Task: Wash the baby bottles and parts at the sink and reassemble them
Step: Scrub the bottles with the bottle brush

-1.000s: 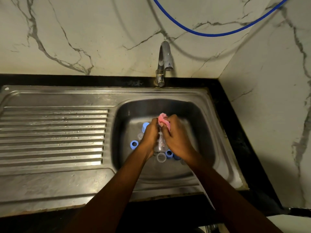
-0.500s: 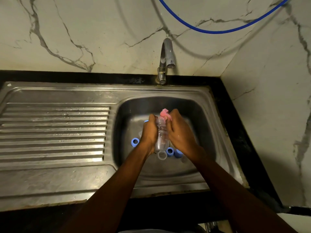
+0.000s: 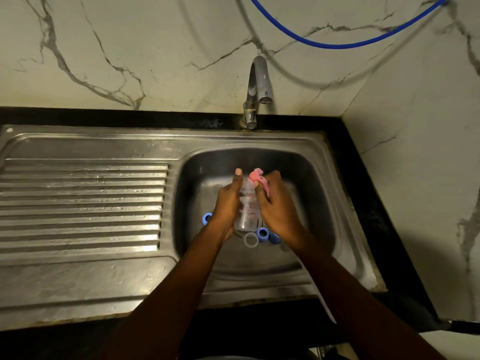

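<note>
Bottle [image 3: 246, 209], clear plastic, gripped by left hand [image 3: 227, 206]; right hand [image 3: 278, 209] pinches crumpled pink cloth [image 3: 255, 175]

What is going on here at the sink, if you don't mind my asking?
A person is washing a clear bottle over the sink. The left hand grips the bottle, while the right hand holds a pink cloth against its far end. Blue rings and a clear ring lie loose in the sink below, not yet put together. No water shows at the tap.
</note>
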The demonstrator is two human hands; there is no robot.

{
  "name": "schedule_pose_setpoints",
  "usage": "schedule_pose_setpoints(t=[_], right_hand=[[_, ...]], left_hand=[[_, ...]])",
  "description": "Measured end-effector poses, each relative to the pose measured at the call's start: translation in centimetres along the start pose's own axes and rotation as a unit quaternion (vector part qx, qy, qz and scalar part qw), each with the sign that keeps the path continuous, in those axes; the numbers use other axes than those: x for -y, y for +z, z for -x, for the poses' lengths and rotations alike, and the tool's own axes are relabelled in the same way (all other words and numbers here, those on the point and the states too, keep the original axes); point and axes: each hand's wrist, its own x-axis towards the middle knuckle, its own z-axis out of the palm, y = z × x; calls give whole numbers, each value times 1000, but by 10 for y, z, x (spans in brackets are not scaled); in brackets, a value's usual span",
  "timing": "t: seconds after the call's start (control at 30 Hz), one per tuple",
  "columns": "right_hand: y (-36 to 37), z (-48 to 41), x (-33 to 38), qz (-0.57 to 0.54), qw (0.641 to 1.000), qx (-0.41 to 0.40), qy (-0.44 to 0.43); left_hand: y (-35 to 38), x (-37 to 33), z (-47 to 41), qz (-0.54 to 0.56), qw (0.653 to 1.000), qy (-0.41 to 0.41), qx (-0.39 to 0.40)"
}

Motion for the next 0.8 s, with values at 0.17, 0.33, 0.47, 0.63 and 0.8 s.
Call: schedule_pose_setpoints(t=[0.17, 0.33, 0.47, 0.63, 0.8], right_hand=[[2, 3, 6, 67, 996, 39, -32], [1, 2, 16, 114, 989, 78, -60], [-2, 0, 12, 115, 992, 44, -35], [-2, 3, 11, 132, 988, 68, -44], [-1, 8, 17, 107, 989, 77, -62]], left_hand=[[6, 4, 2, 56, 996, -75, 14], [2, -1, 1, 89, 994, -60, -27], [-1, -2, 2, 96, 992, -81, -1], [-3, -3, 8, 105, 990, -86, 31], [-6, -3, 8, 103, 991, -83, 33]])
